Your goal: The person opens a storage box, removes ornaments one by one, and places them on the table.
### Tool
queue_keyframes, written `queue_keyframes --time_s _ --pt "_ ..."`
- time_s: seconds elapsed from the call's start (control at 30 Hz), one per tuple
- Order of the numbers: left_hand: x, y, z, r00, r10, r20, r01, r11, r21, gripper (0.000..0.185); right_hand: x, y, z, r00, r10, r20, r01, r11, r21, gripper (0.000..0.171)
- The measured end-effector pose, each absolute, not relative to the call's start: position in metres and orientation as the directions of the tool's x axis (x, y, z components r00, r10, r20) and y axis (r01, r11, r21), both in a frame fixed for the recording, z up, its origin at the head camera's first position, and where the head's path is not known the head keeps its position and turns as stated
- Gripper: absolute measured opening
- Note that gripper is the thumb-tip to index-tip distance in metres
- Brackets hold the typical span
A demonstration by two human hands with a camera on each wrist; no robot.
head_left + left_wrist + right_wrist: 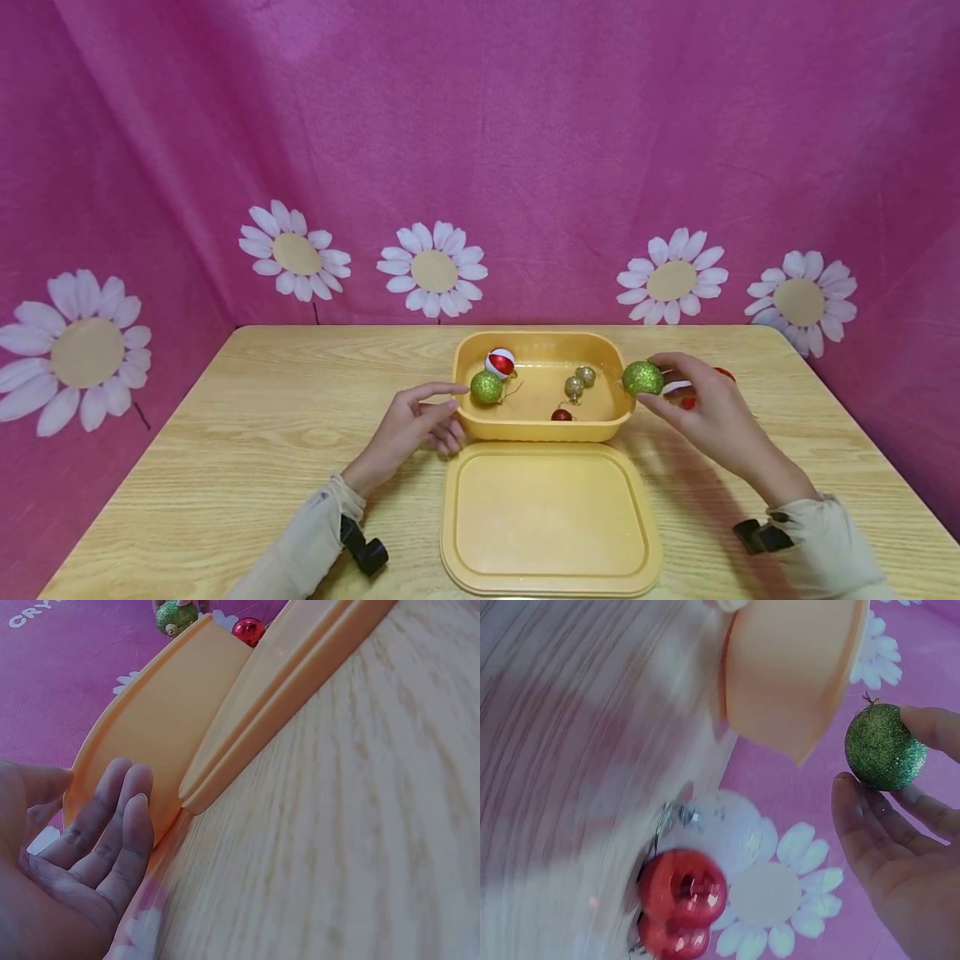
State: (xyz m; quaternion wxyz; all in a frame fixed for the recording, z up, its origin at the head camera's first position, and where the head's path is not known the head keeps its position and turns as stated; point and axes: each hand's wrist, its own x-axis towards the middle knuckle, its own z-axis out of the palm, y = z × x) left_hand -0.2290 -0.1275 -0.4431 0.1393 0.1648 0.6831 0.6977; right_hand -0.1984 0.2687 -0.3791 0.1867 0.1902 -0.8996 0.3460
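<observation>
My right hand pinches a green glitter Christmas bauble between thumb and fingers, level with the right rim of a yellow plastic box. In the right wrist view the bauble's cap points toward the box. My left hand is at the box's left end, index fingertip right at the rim and the other fingers loosely bent beside the outer wall. Inside the box lie another green glitter bauble, a red-and-white one, two small gold ones and a small dark red one.
The box's yellow lid lies flat on the wooden table, in front of the box. To the right of the box, partly behind my right hand, are shiny red baubles and a white one. A pink flowered curtain hangs behind the table.
</observation>
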Motion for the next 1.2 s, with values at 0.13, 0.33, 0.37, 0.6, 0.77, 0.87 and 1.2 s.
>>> queue_keyframes --time_s 0.13,0.33,0.37,0.6,0.77,0.87,1.2 --pt "-0.229 -0.128 -0.443 -0.907 0.418 0.043 0.033 -0.033 0.999 0.04 -0.198 0.286 -0.377 -0.907 -0.146 0.396 -0.364 0.744 -0.559 0.041" --pt "-0.229 -0.127 -0.444 -0.904 0.424 0.056 0.039 -0.048 0.998 0.041 -0.201 0.31 -0.378 -0.956 -0.136 0.26 -0.261 0.8 -0.541 0.043" --pt "-0.229 -0.127 -0.444 -0.903 0.425 0.061 0.043 -0.051 0.998 0.041 -0.202 0.312 -0.38 -0.958 -0.15 0.243 -0.262 0.801 -0.538 0.042" --pt "-0.229 -0.126 -0.445 -0.902 0.426 0.074 0.048 -0.072 0.996 0.042 -0.21 0.312 -0.391 -0.948 -0.24 0.208 -0.311 0.828 -0.466 0.041" --pt "-0.228 -0.126 -0.444 -0.905 0.421 0.061 0.03 -0.082 0.996 0.042 -0.214 0.309 -0.397 -0.939 -0.288 0.188 -0.343 0.82 -0.458 0.042" --pt "-0.228 -0.126 -0.444 -0.905 0.422 0.06 0.023 -0.092 0.996 0.042 -0.214 0.309 -0.4 -0.932 -0.309 0.193 -0.364 0.804 -0.471 0.04" --pt "-0.228 -0.127 -0.443 -0.902 0.428 0.056 0.032 -0.064 0.997 0.042 -0.213 0.311 -0.403 -0.939 -0.306 0.154 -0.342 0.802 -0.49 0.043"
